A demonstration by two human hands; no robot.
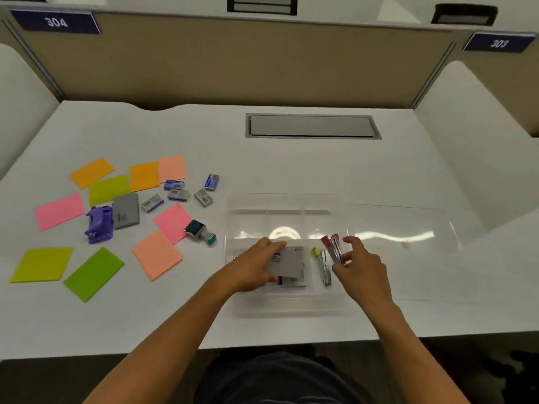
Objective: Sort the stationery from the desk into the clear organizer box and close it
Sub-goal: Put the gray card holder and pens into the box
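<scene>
The clear organizer box (233, 220) sits open mid-desk, its clear lid (408, 225) lying flat to the right. Inside the front compartment my left hand (253, 266) grips a flat grey case (291, 262) lying over another packet. My right hand (361, 263) holds a red-tipped stapler (334, 249) upright over the box's right part. A silver stapler (325, 268) with a yellow tip lies in the box between my hands. Left of the box lie coloured sticky-note pads (157, 255), several staple boxes (178, 194), a stamp (201, 232), a purple hole punch (99, 224) and a grey case (126, 210).
A grey cable hatch (312, 126) is set into the desk behind the box. Beige partition panels close the back, white side dividers stand at left and right. The desk's front edge runs just before my forearms.
</scene>
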